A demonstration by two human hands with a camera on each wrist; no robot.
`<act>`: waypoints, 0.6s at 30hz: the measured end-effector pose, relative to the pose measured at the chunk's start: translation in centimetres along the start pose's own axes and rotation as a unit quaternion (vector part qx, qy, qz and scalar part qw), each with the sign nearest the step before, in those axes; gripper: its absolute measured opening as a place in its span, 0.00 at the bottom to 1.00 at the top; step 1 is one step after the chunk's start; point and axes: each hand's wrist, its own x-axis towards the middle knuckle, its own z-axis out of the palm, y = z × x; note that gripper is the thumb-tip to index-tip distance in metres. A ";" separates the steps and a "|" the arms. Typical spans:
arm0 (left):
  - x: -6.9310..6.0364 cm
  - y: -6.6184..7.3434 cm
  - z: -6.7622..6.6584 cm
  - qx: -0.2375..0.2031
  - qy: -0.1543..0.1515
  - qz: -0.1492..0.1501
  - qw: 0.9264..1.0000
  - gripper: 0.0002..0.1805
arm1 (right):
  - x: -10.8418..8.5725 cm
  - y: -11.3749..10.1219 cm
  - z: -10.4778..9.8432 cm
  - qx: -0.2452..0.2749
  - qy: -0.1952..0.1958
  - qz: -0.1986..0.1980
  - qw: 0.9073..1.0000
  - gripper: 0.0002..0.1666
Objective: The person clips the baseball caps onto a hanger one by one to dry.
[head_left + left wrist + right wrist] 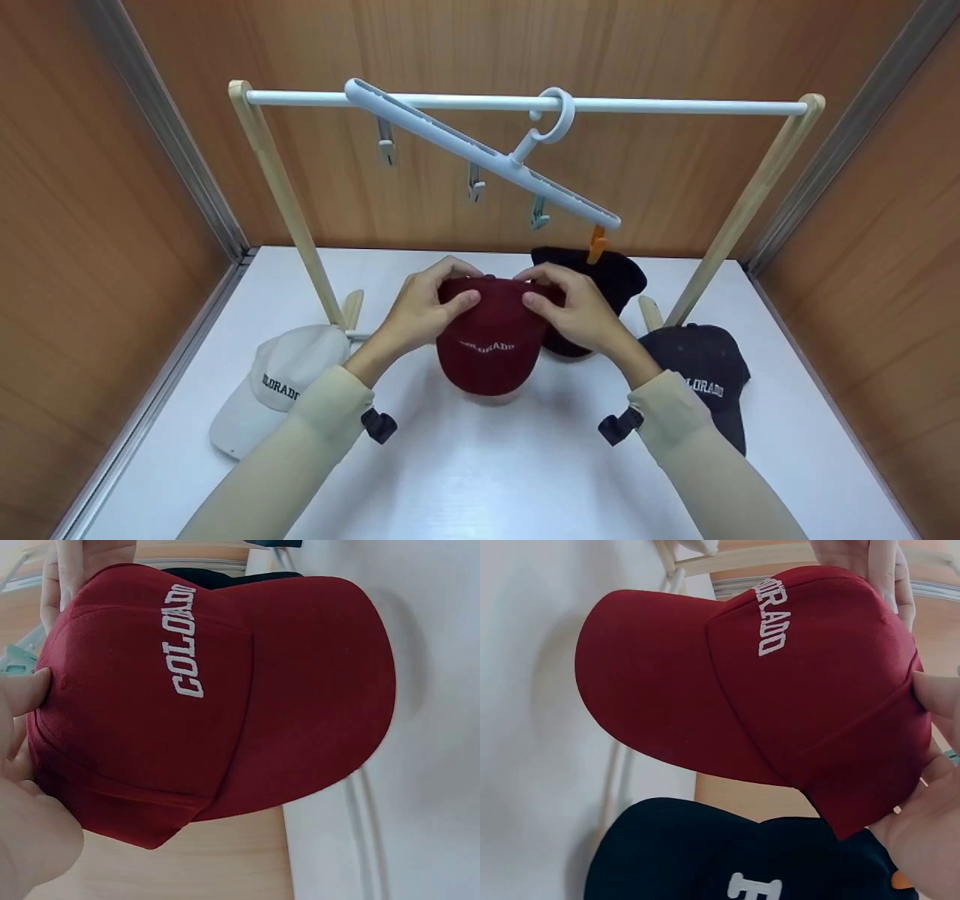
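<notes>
Both hands hold a dark red cap (pixel 491 322) with white lettering, its brim pointing down, in front of the hanger (pixel 480 154). The left hand (pixel 426 304) pinches the crown's left side, thumb on the front and fingers behind. On the other side the right hand (pixel 581 304) pinches it the same way. Each wrist view shows the thumb on the cap (pixel 150 690), (pixel 810 675). The white hanger hangs tilted, right end low, with grey clips (pixel 386 146) and a teal clip (pixel 539 214). Its orange clip (pixel 597 245) is at a black cap (pixel 619 277).
A white rail (pixel 675 106) on wooden legs (pixel 289 202) spans the back. A white cap (pixel 259 390) lies at the left and a navy cap (pixel 701 364) at the right on the white table (pixel 480 480). Wooden panels (pixel 97 225) enclose the sides and back.
</notes>
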 end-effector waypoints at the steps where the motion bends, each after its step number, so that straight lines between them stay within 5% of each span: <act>1: 0.2 0.3 -0.1 -0.003 -0.003 0.002 1.000 0.14 | 0.1 -0.1 -0.2 0.001 0.001 0.000 1.000 0.15; 12: 1.8 2.5 -0.1 -0.032 -0.012 0.009 0.999 0.12 | 0.5 -0.8 -1.6 -0.001 0.013 0.018 1.000 0.15; 18: 2.4 3.1 -0.5 -0.037 -0.012 0.019 0.999 0.11 | 1.1 -1.5 -2.1 0.001 0.053 0.057 0.997 0.24</act>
